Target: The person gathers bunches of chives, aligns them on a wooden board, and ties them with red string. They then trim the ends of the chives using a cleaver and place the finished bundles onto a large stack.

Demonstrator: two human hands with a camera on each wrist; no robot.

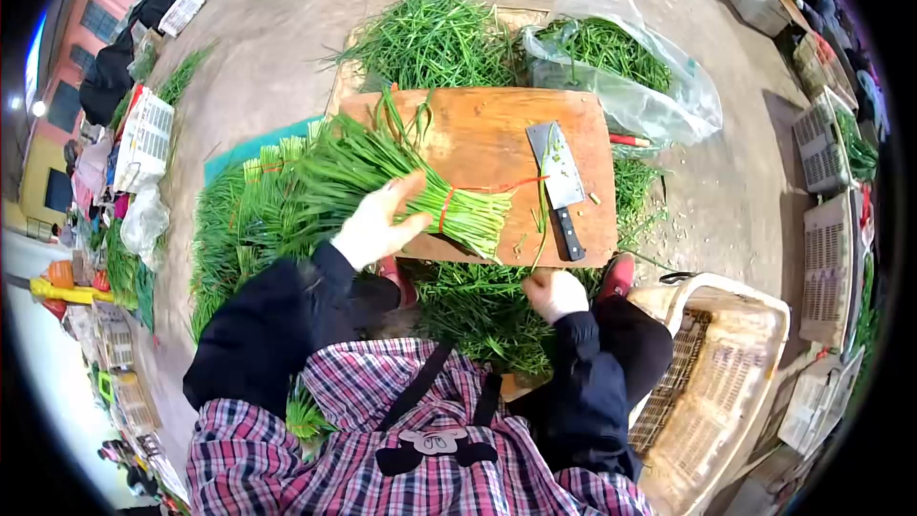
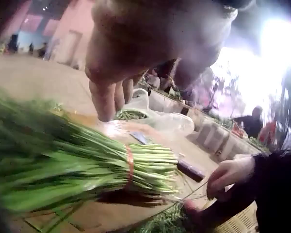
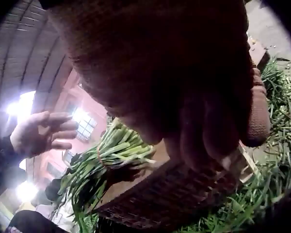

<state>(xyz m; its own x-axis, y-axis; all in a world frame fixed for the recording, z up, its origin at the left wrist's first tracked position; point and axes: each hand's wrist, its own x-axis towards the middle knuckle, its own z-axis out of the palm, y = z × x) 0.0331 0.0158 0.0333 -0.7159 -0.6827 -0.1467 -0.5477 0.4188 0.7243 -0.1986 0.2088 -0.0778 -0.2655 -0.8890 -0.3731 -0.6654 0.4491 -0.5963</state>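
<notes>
A bundle of green stalks point(image 1: 473, 215), tied with a red band, lies on the wooden board point(image 1: 573, 110). My left hand point(image 1: 377, 220) hovers over or beside its leafy part, thumb and fingers spread; contact cannot be told. The right wrist view also shows this left hand point(image 3: 43, 133) with fingers apart. At the board's front edge, my right hand point(image 1: 556, 294) has curled fingers, and a thin green stalk point(image 1: 543, 220) runs down to it. In the left wrist view a thin strand meets the pinching fingers of that right hand point(image 2: 230, 175). A cleaver point(image 1: 559, 167) lies right of the bundle.
Loose greens point(image 1: 430, 38) are heaped behind the board, beside a plastic bag point(image 1: 688, 86) of greens. More tied bundles point(image 1: 239, 220) lie at the left. A large basket point(image 1: 735, 363) stands at the front right. Greens point(image 1: 478, 315) fill the space below the board.
</notes>
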